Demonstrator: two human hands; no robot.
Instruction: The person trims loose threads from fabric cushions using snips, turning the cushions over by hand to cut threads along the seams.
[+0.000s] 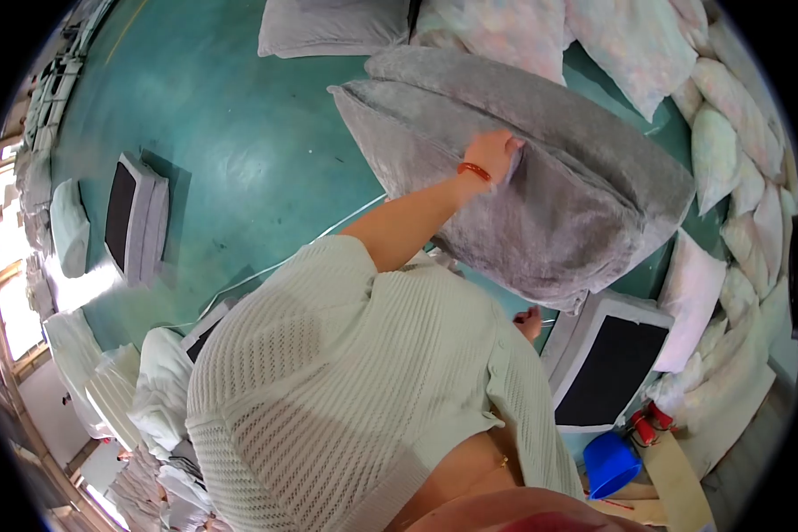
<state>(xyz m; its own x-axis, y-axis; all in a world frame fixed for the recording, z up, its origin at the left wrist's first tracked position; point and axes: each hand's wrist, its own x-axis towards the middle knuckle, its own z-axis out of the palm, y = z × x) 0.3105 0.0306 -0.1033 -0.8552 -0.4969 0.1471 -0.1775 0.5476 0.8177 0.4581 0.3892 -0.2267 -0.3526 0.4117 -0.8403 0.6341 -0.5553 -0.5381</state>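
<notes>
A large grey plush cushion (532,204) spreads out in front of me, with a long fold or seam along it. My left hand (495,156), wearing a red bracelet (475,170), is closed on the cushion's fabric near that fold. Lower down, my right hand (529,324) shows beside my white knit top, below the cushion's near edge. Its fingers look curled, and whatever they may hold is hidden. Another grey cushion (332,27) lies just beyond the large one.
Pale patterned pillows (629,53) are piled beyond and to the right. A grey block with a black panel (614,368) stands at right, near a blue bucket (610,465). A similar block (137,220) sits on the green floor (248,133) at left. White bundles (160,386) lie lower left.
</notes>
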